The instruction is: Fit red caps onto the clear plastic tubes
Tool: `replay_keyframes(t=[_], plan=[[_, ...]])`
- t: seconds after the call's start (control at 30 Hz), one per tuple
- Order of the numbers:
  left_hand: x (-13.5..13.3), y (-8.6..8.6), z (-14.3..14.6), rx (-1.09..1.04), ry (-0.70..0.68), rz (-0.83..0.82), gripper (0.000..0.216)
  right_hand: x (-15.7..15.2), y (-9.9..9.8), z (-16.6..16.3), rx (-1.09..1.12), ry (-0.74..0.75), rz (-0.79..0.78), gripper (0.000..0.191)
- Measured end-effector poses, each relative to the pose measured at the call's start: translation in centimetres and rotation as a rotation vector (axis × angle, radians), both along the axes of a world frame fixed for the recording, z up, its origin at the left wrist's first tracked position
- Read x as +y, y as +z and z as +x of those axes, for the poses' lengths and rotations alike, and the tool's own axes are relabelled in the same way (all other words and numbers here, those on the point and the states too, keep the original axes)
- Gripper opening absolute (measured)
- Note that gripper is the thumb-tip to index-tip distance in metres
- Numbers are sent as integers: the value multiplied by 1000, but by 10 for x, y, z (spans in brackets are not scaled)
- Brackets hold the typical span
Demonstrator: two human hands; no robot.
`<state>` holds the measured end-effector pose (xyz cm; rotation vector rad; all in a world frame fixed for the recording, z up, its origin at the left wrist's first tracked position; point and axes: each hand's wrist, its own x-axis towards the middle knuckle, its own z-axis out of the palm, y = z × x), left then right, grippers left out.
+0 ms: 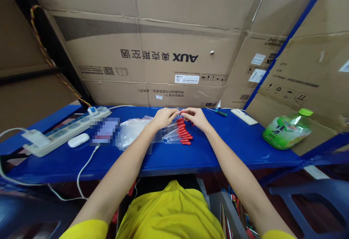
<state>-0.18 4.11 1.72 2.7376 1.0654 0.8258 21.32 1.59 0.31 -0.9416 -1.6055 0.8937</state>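
Observation:
My left hand (165, 117) and my right hand (196, 117) meet at the back of the blue table, fingers pinched close together. Between them is a slim red-ended stick (182, 112), mostly hidden by the fingers. My right fingertips close on its red end, while my left fingers pinch the clear end. Just below, several similar red-ended sticks (182, 132) lie in a fanned row, red ends to the right; their thin parts look clear or wrapped in clear plastic. Beside my left forearm lies a pile of clear plastic bags (131, 132).
A power strip (72, 128), a white case (78, 140) and a blurred phone (105, 130) with a cable sit at left. Toward the right are a green-handled screwdriver (220, 112), a white slab (243, 116) and a green bottle (286, 130). Cardboard (163, 32) walls the back.

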Motion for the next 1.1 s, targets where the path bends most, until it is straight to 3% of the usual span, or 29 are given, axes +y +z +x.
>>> replay_keyframes(t=[0.23,0.87,1.1], plan=[[5,-3,-1,-81,-158,-24,44,2,-1,0,53,-33,16,47],[4,0,0,-151,-217,-137,46,4,-10,1,-105,-94,199,35],[5,0,0,-159,-188,-108,47,1,-4,-5,51,-84,82,46]])
